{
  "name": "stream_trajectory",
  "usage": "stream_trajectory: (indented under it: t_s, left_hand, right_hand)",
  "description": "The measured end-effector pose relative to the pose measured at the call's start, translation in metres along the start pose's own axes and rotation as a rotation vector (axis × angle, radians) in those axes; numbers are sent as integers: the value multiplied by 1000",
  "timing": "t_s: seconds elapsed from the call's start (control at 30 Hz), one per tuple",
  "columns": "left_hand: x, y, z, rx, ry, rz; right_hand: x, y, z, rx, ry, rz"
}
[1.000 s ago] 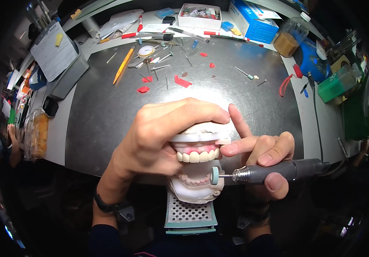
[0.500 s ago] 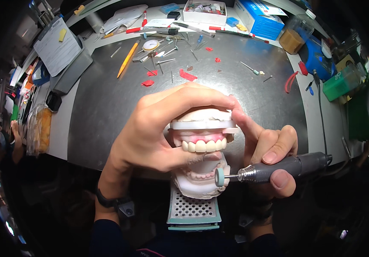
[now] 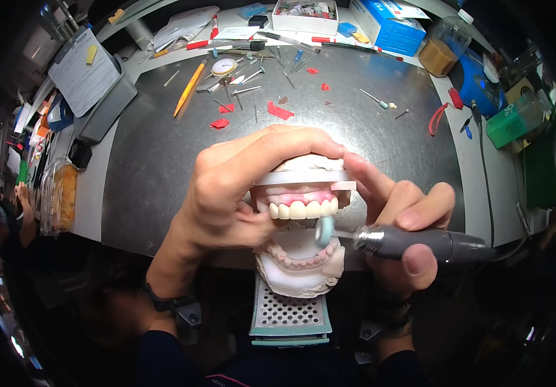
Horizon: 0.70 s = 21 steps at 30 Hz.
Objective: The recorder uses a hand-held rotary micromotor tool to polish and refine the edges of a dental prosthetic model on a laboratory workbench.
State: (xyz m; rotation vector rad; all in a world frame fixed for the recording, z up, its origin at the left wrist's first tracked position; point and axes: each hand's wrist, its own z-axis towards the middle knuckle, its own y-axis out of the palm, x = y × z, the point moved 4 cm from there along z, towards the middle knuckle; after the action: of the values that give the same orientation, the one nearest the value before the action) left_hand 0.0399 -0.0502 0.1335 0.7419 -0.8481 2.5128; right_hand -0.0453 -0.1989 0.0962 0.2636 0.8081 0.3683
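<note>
My left hand is wrapped round an upper dental model, a plaster cast with a white band, pink gums and a row of cream teeth. My right hand grips a dark rotary handpiece, and its outstretched fingertip rests against the right side of the upper model. A pale green grinding wheel on the handpiece's shank is just under the right-hand front teeth; whether it touches them I cannot tell. Below, the lower dental model lies tilted open above a perforated plate.
Behind my hands the dark bench mat carries loose burs, red scraps, an orange pencil and a round dial gauge. Boxes and pens line the back. The handpiece's cable runs along the right side.
The grinding wheel has risen from beside the lower model to just below the upper teeth. My left thumb has drawn back to the left, and the lower model's teeth show more fully.
</note>
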Motion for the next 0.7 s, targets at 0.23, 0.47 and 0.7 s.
stream_trajectory:
  t_s: [0.23, 0.47, 0.7]
  left_hand:
    - [-4, 1, -2, 2, -73, -14]
    - [-1, -5, 3, -50, -22, -45]
    - [1, -6, -5, -29, -63, 134]
  right_hand:
    - [6, 12, 7, 177, -26, -323]
    - [11, 12, 9, 82, 90, -317]
    - [6, 17, 12, 222, 133, -103]
